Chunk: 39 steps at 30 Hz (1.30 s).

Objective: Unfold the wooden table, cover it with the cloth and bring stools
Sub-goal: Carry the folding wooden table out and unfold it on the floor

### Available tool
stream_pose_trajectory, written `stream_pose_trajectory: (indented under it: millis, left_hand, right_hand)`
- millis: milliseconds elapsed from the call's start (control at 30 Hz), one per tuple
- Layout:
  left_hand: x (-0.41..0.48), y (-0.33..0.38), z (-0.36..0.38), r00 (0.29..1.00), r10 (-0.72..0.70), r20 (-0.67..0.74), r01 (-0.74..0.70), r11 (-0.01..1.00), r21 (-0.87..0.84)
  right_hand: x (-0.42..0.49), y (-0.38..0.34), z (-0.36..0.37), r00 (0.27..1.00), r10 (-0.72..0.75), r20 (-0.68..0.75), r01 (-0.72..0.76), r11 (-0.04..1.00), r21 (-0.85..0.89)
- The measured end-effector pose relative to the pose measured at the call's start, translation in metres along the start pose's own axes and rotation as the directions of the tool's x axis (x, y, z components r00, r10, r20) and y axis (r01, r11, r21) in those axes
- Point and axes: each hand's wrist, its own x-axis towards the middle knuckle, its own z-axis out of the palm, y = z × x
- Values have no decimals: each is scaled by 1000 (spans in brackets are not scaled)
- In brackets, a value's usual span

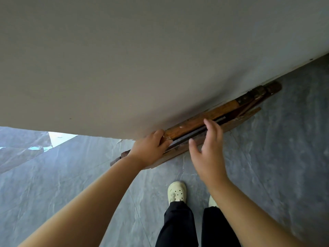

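Where the left hand sits: the left hand (151, 150) has its fingers curled over the near end of the upper rail of the wooden table (201, 118), gripping it, with the knuckles toward the camera.
Left arm: bare, reaching in from the lower left corner of the view.
Right hand: the right hand (208, 152) is wide open, with the fingers straight and slightly spread and the thumb held apart. Its palm is turned toward the table's edge, just beside the left hand. Whether the fingertips touch the wood cannot be told.
Right arm: bare, coming in from the lower right corner.
Wooden table: folded flat and standing on edge on the floor (71, 184), leaning against the foot of the wall (142, 59). Its long side runs diagonally from beside the left wrist up toward the right edge of the view.
Table parts: an orange-brown rail on top, a dark slot below it, a rougher brown board nearest the person, and dark worn ends (270, 87) at the far end.
Wall: plain grey-white, filling the upper half of the view.
Floor: grey marbled tiles, with a bright patch (60, 138) past the wall's corner on the left.
Feet: pale clogs (177, 191) and black trousers (178, 225), standing near the table.
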Motion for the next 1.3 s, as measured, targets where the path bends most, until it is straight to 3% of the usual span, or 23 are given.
stream_pose_trajectory:
  millis: [100,167,300,633,733,1033,1300]
  left_hand:
    - [-2,1,4,1000,18,11,-18,1000,10]
    - [-6,0,8,999,43,3,-43,999,6]
    - [-13,3,12,998,60,0,-60,998,-14]
    - [-60,26,51,998,60,13,-57,986,-154]
    - [-89,29,73,998,66,21,-62,986,-153]
    - [-204,-19,130,996,-93,7,93,979,-179]
    - [-327,-81,189,990,-142,7,134,915,-380]
  right_hand:
    - [7,-14,13,953,304,-4,-281,885,371]
    - [14,-22,19,912,411,10,-352,769,534]
    - [17,-26,27,837,547,-10,-387,605,696]
    - [-30,-6,10,769,638,27,-445,505,739]
    - [-61,7,3,780,624,57,-463,513,723]
    - [-186,-2,37,861,493,126,-487,726,487]
    - [-310,-8,97,910,374,176,-413,814,409]
